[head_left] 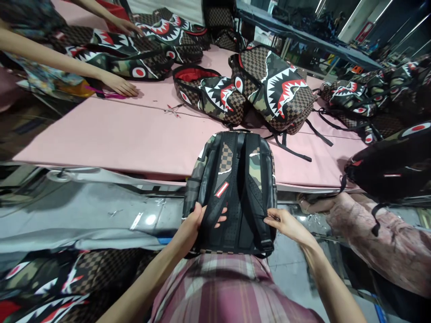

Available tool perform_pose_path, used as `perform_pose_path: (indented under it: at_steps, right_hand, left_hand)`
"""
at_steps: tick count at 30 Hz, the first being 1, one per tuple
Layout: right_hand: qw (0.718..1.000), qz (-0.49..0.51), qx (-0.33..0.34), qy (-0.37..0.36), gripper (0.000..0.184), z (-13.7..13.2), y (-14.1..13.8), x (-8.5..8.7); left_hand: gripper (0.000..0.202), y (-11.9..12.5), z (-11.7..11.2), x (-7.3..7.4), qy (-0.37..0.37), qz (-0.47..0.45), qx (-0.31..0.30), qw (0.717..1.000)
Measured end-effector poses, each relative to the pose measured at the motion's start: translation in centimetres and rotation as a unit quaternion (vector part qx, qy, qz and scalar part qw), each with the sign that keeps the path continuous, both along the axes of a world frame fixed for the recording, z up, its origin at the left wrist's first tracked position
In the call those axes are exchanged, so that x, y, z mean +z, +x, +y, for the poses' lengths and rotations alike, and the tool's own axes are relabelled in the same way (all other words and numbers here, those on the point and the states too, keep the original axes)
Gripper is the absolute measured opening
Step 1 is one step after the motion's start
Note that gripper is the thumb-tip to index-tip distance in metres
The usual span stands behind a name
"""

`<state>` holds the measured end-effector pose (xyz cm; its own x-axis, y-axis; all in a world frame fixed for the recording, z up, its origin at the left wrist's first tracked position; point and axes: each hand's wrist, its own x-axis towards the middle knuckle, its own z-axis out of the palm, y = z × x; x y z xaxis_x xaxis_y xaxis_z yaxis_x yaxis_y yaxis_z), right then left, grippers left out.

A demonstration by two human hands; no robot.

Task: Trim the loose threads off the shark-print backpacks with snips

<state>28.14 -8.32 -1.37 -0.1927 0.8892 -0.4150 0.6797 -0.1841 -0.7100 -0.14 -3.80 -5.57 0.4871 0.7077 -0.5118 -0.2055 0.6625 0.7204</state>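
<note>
A black backpack [240, 224] with checkered and camouflage patches rests against the pink table's edge and my lap, its back panel and straps facing me. My left hand [198, 220] is wrapped round the lower part of its left shoulder strap [215, 204], fingertips showing past the inner edge. On the other side, my right hand [281, 223] pinches at the outer edge of the right shoulder strap [257, 197]. Whether a loose thread is between those fingers is too small to tell. The backpack's front is hidden from me.
On the pink table [111, 139] lie an open shark-mouth backpack [215, 96] and a larger one [276, 89]. A co-worker's hand [117, 84] lies at the left, by a magenta tool [112, 95]. Several backpacks are piled lower left [43, 282]. Another person's sleeve [380, 237] is at right.
</note>
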Motion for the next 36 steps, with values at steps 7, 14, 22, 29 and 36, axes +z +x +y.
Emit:
perform_pose_path:
  at_steps: [7, 14, 22, 29, 36]
  right_hand:
    - [1.000, 0.006, -0.023, 0.008, 0.034, -0.2, 0.0, -0.7]
    - [0.997, 0.039, -0.073, 0.002, 0.030, -1.3, 0.4, -1.6]
    - [0.985, 0.120, -0.121, -0.011, 0.023, -1.9, -0.7, -1.0]
    - [0.882, 0.272, -0.374, 0.089, 0.058, 3.2, -0.4, 1.0]
    - [0.722, 0.498, -0.478, 0.044, 0.058, 13.3, 3.3, -1.7]
  left_hand:
    - [0.067, -0.1, 0.0, -0.3, 0.004, -0.017, -0.002, 1.000]
    - [0.068, -0.5, 0.2, -0.1, 0.007, -0.029, -0.006, 1.000]
    - [0.064, -0.6, 0.6, 1.0, 0.002, -0.011, -0.006, 1.000]
    - [0.035, -0.5, 7.1, 5.0, 0.141, 0.139, 0.029, 0.980]
    - [0.073, 2.0, 18.4, 0.3, 0.249, 0.226, 0.184, 0.923]
